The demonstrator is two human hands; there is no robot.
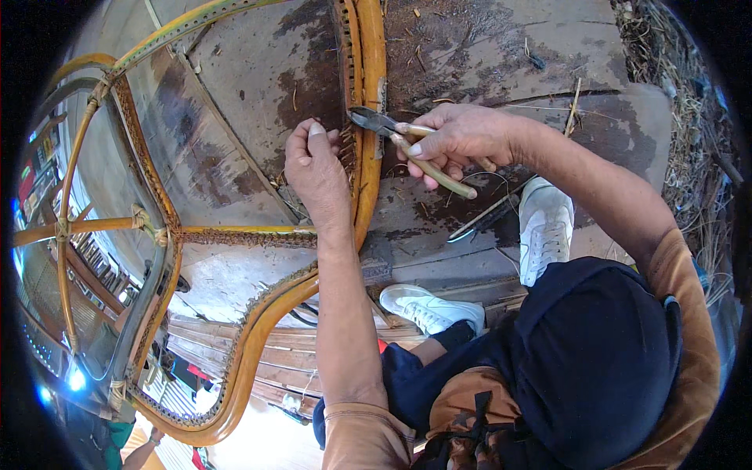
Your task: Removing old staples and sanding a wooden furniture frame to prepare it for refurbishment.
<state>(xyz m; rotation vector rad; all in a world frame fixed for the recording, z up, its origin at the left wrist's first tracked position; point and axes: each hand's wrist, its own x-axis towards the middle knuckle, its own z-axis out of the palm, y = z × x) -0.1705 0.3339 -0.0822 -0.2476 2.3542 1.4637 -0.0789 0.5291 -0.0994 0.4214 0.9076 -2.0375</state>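
Note:
My right hand (470, 141) grips a pair of cutting pliers (374, 120) with worn tan handles. The pliers' jaws lie over the inner edge of a curved rattan furniture frame (371, 63), whose edge carries a row of holes and short cane ends. My left hand (317, 168) is closed just left of the jaws, thumb pressed to the curled fingers. Whether a strand is pinched in it, I cannot make out. The left forearm passes over the lower part of the frame.
A thin rod-like tool (489, 215) lies on the stained wooden boards near my white shoes (544, 227). Cane scraps (666, 117) are heaped at the right. More rattan framing with bound joints (141, 217) stands at the left. Another person's hand (155, 435) shows at the lower left.

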